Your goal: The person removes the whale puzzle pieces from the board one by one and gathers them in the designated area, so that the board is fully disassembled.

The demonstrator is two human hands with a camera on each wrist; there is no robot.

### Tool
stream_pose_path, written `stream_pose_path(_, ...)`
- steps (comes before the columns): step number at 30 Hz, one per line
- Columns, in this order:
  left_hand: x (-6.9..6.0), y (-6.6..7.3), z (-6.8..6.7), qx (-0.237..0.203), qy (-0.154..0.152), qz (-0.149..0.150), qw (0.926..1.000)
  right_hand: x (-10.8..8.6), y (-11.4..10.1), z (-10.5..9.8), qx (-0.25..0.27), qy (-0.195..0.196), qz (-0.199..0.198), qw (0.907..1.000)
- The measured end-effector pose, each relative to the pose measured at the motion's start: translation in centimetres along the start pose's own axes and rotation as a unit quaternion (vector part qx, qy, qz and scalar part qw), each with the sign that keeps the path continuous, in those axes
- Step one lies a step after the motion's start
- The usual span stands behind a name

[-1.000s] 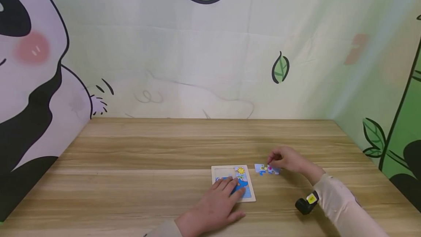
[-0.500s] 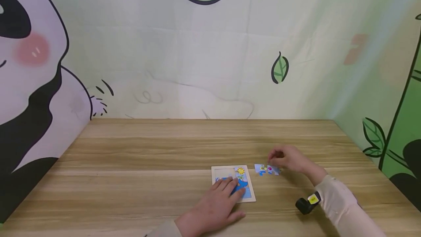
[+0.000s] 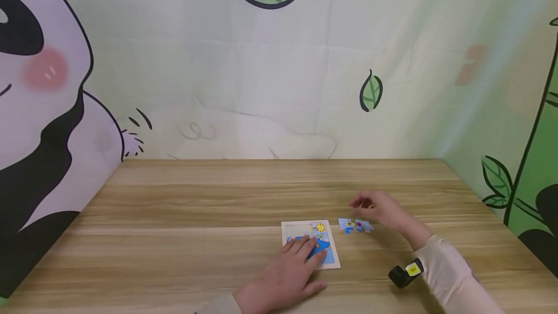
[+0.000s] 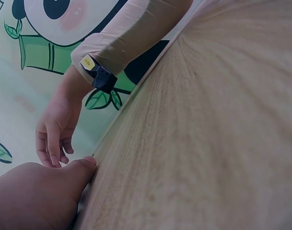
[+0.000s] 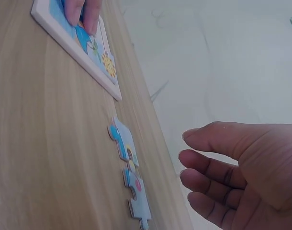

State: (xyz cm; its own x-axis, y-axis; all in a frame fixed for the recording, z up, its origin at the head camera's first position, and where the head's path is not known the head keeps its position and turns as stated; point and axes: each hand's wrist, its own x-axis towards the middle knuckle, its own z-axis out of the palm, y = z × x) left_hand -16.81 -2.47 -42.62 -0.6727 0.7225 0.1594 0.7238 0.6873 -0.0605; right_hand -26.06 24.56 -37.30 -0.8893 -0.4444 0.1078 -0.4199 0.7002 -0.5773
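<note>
On the desk, the puzzle tray is being covered in part by the left hand, whose fingers are being laid nearly straight across it, presumably so that sliding is being prevented. Two loose pieces are being displayed picture side up, just right of the tray, likely for ready viewing and reach. Near them the right hand is being held with thumb and fingers parted, nothing being pinched.
</note>
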Motion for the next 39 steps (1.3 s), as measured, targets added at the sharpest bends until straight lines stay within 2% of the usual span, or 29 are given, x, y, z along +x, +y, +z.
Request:
stream_pose_path(6,0.0,0.0,0.1,-0.004,-0.003,-0.003,1.0,0.1,-0.8,0.5,0.014,-0.005,0.004,0.9999)
stream_pose_path(14,0.0,0.0,0.1,0.004,0.0,0.002,1.0,0.4,-1.6,1.2,0.008,-0.002,-0.012,0.9999)
stream_pose_path(22,0.0,-0.1,0.2,0.007,0.009,0.008,0.9999,0.5,-2.1,1.9,0.025,-0.008,-0.023,0.9994)
stream_pose_path(30,0.0,-0.1,0.2,0.007,0.001,0.006,1.0,0.7,-2.6,2.8,0.017,-0.008,-0.048,0.9987)
stream_pose_path(39,0.1,-0.1,0.0,0.006,-0.007,0.004,1.0,1.0,-3.1,3.2,0.027,-0.028,-0.066,0.9971)
